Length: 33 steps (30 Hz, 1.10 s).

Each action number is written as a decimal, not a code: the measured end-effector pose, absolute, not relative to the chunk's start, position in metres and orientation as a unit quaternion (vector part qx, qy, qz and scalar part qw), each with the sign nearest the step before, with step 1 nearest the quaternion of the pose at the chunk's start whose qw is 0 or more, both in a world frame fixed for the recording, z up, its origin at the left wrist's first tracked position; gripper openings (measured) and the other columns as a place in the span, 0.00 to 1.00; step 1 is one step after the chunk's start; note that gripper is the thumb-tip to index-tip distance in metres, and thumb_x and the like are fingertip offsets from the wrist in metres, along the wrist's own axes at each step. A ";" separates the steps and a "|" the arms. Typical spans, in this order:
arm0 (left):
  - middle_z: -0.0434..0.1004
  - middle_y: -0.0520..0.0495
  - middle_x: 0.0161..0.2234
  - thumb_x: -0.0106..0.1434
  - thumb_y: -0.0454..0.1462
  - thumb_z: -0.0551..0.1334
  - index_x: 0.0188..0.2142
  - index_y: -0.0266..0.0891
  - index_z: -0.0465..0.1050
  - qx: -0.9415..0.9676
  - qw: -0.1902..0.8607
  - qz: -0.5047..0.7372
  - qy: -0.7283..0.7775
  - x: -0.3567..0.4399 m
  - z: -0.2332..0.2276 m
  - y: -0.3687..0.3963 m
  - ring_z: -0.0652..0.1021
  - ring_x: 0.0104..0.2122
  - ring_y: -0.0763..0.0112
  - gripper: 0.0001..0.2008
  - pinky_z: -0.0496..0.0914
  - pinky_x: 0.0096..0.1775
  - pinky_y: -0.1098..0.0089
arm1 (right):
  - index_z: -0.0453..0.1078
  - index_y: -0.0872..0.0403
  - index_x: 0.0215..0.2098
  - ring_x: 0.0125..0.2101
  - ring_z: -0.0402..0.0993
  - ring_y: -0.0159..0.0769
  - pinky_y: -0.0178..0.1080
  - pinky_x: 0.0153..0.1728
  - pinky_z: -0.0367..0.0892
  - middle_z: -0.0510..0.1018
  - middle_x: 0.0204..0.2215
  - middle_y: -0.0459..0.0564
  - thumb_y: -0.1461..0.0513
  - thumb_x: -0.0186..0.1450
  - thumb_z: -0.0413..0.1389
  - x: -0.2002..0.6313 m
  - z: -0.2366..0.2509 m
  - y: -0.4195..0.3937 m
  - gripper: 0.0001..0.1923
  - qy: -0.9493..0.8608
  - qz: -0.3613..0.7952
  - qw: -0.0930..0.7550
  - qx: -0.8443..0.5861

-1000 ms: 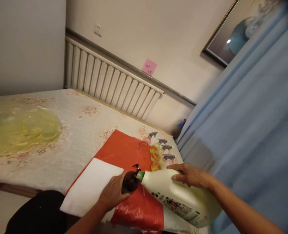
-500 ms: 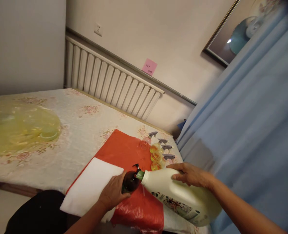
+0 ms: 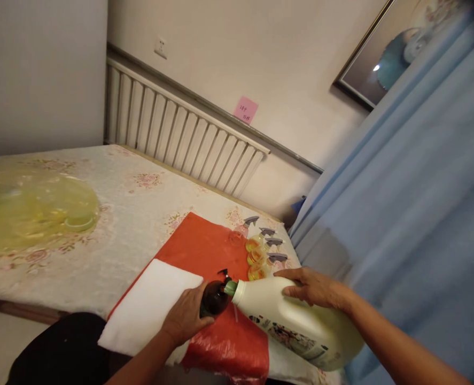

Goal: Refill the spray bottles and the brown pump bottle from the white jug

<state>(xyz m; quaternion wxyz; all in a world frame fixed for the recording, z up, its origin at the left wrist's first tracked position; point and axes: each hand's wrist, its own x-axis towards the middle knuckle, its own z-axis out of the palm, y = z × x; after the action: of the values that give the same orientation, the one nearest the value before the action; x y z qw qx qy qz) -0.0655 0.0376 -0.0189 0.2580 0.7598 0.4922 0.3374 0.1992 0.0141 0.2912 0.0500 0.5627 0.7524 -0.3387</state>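
Note:
My left hand (image 3: pixel 186 315) is wrapped round a dark brown bottle (image 3: pixel 214 299). Gripped by its handle in my right hand (image 3: pixel 311 289), a large pale detergent jug (image 3: pixel 296 321) lies tilted, its green spout (image 3: pixel 231 288) against the mouth of the brown bottle. Whether liquid is flowing I cannot make out. Just behind the bottle shows a black pump head (image 3: pixel 225 275). Beneath are a red plastic sheet (image 3: pixel 204 240) and a folded white cloth (image 3: pixel 152 305). Several clear spray bottles (image 3: pixel 256 256) with grey trigger heads, some holding yellow-orange liquid, stand past the jug.
A flowered cloth covers the table (image 3: pixel 140 214). On its left lies a yellow translucent plastic bag (image 3: pixel 32 208) with things inside. A radiator (image 3: pixel 180 128) runs along the wall behind, a blue curtain (image 3: pixel 413 203) hangs at right, and a black stool (image 3: pixel 60 350) is at lower left.

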 end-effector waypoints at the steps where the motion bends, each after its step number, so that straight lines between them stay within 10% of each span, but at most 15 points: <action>1: 0.66 0.42 0.59 0.47 0.41 0.68 0.64 0.45 0.49 0.760 0.258 0.338 0.492 -0.066 -0.019 0.038 0.68 0.56 0.53 0.46 0.60 0.58 0.59 | 0.67 0.50 0.58 0.28 0.67 0.31 0.29 0.21 0.62 0.77 0.36 0.50 0.52 0.64 0.55 0.198 0.292 0.013 0.25 0.754 -0.336 0.050 0.562; 33: 0.67 0.42 0.59 0.47 0.40 0.67 0.63 0.47 0.50 0.756 0.278 0.325 0.495 -0.067 -0.006 0.037 0.69 0.56 0.51 0.45 0.60 0.58 0.57 | 0.68 0.50 0.57 0.32 0.71 0.34 0.32 0.28 0.65 0.79 0.41 0.49 0.53 0.64 0.54 0.195 0.297 0.011 0.23 0.774 -0.299 0.065 0.554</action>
<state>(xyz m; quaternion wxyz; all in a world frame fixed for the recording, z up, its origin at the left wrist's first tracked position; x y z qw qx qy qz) -0.0672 0.0366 -0.0057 0.2784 0.7562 0.4952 0.3246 0.1954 0.0111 0.2974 0.0655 0.5544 0.7740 -0.2988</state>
